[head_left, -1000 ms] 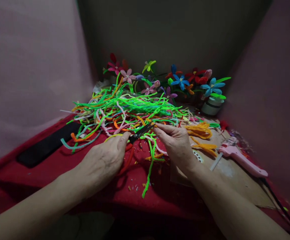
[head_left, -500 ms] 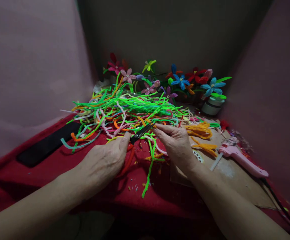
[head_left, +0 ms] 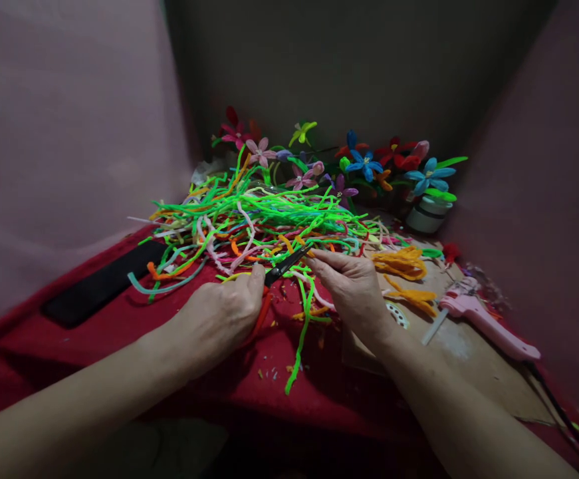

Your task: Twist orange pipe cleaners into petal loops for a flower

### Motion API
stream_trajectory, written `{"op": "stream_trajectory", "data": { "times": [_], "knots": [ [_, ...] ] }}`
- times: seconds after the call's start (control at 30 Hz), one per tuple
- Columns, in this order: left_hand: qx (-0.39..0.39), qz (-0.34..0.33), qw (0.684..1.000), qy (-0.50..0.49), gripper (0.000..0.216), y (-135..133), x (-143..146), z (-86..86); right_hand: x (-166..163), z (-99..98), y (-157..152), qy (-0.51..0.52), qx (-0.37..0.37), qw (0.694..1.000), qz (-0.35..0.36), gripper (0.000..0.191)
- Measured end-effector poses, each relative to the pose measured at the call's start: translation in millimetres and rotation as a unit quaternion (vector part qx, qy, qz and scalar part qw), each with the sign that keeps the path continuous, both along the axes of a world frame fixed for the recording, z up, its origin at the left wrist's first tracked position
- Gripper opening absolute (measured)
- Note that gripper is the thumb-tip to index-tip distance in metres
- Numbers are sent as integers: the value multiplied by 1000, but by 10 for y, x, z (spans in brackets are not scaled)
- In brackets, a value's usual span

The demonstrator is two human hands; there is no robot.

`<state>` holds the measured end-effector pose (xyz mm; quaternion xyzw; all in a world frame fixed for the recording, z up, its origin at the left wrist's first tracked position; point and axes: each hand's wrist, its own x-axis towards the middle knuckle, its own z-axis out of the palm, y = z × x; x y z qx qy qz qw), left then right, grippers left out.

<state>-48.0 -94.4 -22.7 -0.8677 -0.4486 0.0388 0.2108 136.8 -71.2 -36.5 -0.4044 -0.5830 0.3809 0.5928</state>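
Observation:
My left hand (head_left: 219, 316) is closed round the red handles of a pair of scissors (head_left: 285, 263). Their dark blades point up and right, over a red cloth (head_left: 119, 346). My right hand (head_left: 353, 286) is pinched, thumb and fingers together, right at the blade tips. A small orange bit shows at those fingertips, too small to name. Just behind both hands lies a big tangled pile of pipe cleaners (head_left: 259, 216), mostly neon green with pink, orange and red. A loose green pipe cleaner (head_left: 299, 339) trails toward me between my hands.
Finished pipe-cleaner flowers (head_left: 363, 163) stand along the back wall by a small white jar (head_left: 426, 214). Orange pipe cleaners (head_left: 401, 263) and a pink glue gun (head_left: 478, 318) lie on cardboard (head_left: 468, 362) to the right. A flat black object (head_left: 100, 287) lies left.
My left hand has shifted slightly right and closed more tightly on the scissor handles. The right hand keeps its pinch at the blade tips. The view has drifted a little.

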Motion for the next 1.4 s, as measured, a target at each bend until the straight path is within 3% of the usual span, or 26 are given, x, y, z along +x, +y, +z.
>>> {"op": "stream_trajectory", "data": {
  "times": [0.13, 0.3, 0.47, 0.53, 0.6, 0.63, 0.67, 0.73, 0.8, 0.87, 0.97, 1.2, 1.3, 1.4],
  "knots": [
    [-11, 24, 999, -28, 43, 94, -79, 26, -2, 37, -9, 26, -34, 999, 17, 12],
    [-19, 150, 987, -53, 36, 288, -438, 36, 61, 61, 29, 136, -111, 982, 67, 19],
    [-81, 157, 982, -64, 41, 527, -751, 22, 73, 59, 55, 209, -165, 955, 129, 19],
    [-66, 130, 985, -88, 37, 579, -694, 63, 57, 54, 50, 199, -167, 956, 138, 19],
    [-52, 102, 971, -211, 35, 571, -504, 132, 37, 45, 41, 184, -164, 959, 138, 20],
    [-115, 70, 943, -304, 36, 545, -371, 170, 27, 39, 36, 178, -164, 961, 137, 21],
    [-201, 35, 889, -410, 38, 511, -225, 206, 17, 32, 32, 174, -164, 961, 138, 21],
    [-340, 25, 758, -555, 40, 439, 65, 261, -3, 19, 24, 173, -170, 959, 149, 21],
    [-394, -12, 662, -637, 32, 397, 295, 285, -18, 12, 19, 177, -185, 953, 162, 21],
    [-412, -19, 602, -684, 21, 406, 430, 282, -24, 15, 17, 180, -204, 947, 172, 22],
    [-388, -4, 561, -731, 18, 498, 479, 249, -14, 30, 21, 181, -235, 935, 197, 20],
    [-271, 4, 555, -787, 20, 731, 381, 200, 28, 3, 46, 164, -278, 902, 287, 13],
    [-276, -23, 523, -806, 19, 802, 350, 206, 32, -18, 49, 175, -287, 896, 290, 13],
    [-343, -29, 468, -814, 19, 799, 351, 200, 32, -34, 49, 202, -282, 896, 277, 15]
  ]
}}
